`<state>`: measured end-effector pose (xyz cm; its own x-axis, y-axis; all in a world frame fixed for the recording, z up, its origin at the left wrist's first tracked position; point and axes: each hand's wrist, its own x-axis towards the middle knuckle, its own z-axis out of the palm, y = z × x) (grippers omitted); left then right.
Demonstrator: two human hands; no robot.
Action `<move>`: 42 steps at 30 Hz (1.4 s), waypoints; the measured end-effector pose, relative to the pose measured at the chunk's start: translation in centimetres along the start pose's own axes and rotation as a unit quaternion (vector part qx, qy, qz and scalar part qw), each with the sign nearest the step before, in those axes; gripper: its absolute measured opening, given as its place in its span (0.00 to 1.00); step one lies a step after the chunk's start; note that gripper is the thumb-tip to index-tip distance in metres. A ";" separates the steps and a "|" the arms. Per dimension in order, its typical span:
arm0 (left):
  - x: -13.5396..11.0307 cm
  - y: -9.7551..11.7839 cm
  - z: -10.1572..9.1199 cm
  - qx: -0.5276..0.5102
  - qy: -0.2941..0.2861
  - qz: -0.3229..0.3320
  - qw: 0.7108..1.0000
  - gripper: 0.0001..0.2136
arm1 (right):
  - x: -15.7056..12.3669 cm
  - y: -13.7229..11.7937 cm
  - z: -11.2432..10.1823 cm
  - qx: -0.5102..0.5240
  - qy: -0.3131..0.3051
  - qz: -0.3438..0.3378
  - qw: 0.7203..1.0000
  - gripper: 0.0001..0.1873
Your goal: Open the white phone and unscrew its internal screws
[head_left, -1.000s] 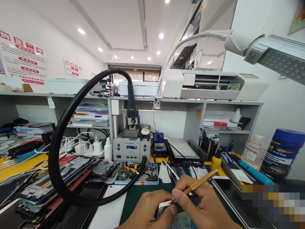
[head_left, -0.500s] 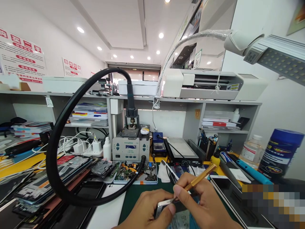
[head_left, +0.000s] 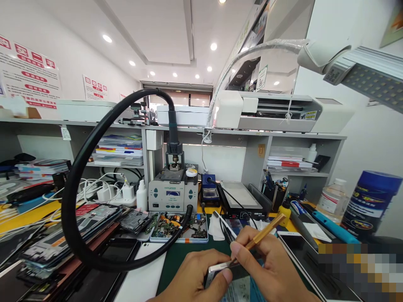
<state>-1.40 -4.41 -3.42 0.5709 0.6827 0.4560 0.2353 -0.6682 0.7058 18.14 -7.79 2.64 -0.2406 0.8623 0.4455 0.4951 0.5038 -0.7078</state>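
My left hand (head_left: 195, 274) is closed around the side of a silver-edged phone (head_left: 217, 267), thumb on its near face and fingers behind. Much of the phone is covered by my hands. A pale printed label and a blue strip show on its lower part. In my right hand (head_left: 270, 266), pinched like a pen, is a pry tool with a golden-brown handle (head_left: 266, 233). Its thin tip points down left and meets the phone's upper edge, close to my left thumb. Exactly how deep the tip sits is hidden.
A thick black hose (head_left: 74, 167) loops from the hot-air station (head_left: 171, 197). Behind my hands lies a tray of circuit boards (head_left: 154, 239). Stacked phone parts (head_left: 75, 230) fill the left; a white-framed phone (head_left: 311, 260), bottles and a blue spray can (head_left: 368, 205) stand right.
My right hand and the pry tool have shifted very slightly, the handle's end a touch higher. My left hand keeps the same hold on the phone.
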 end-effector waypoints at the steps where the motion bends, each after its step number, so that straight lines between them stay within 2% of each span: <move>1: 0.0 -0.1 0.0 -0.001 0.000 0.003 1.000 0.19 | 0.0 0.0 0.0 0.001 0.000 0.002 1.000 0.21; 4: 0.0 0.1 0.0 -0.008 0.005 0.017 1.000 0.19 | -0.1 0.1 0.0 0.002 0.003 0.010 1.000 0.21; 8: 0.0 0.7 -0.3 -0.005 -0.003 -0.008 1.000 0.17 | 0.0 0.2 0.1 0.004 0.003 0.009 1.000 0.22; 15: 0.0 0.3 -0.1 -0.010 0.009 0.005 1.000 0.18 | 0.0 0.5 0.1 0.017 0.008 0.009 1.000 0.22; 20: -0.3 1.7 -0.7 0.013 -0.007 -0.043 0.999 0.17 | 0.0 0.5 0.1 0.028 0.000 0.017 0.999 0.23; 28: -0.2 2.4 -1.1 0.012 -0.007 -0.030 0.999 0.17 | 0.0 0.4 0.1 0.029 -0.007 0.022 0.999 0.23; 42: 0.0 0.3 -0.1 0.009 0.019 0.025 0.999 0.17 | 0.0 -0.4 0.2 -0.011 0.002 0.000 1.000 0.20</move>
<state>-1.38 -4.57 -3.18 0.5527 0.6592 0.5099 0.2218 -0.7061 0.6724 17.77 -7.96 2.78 -0.2369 0.8620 0.4481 0.5131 0.5027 -0.6957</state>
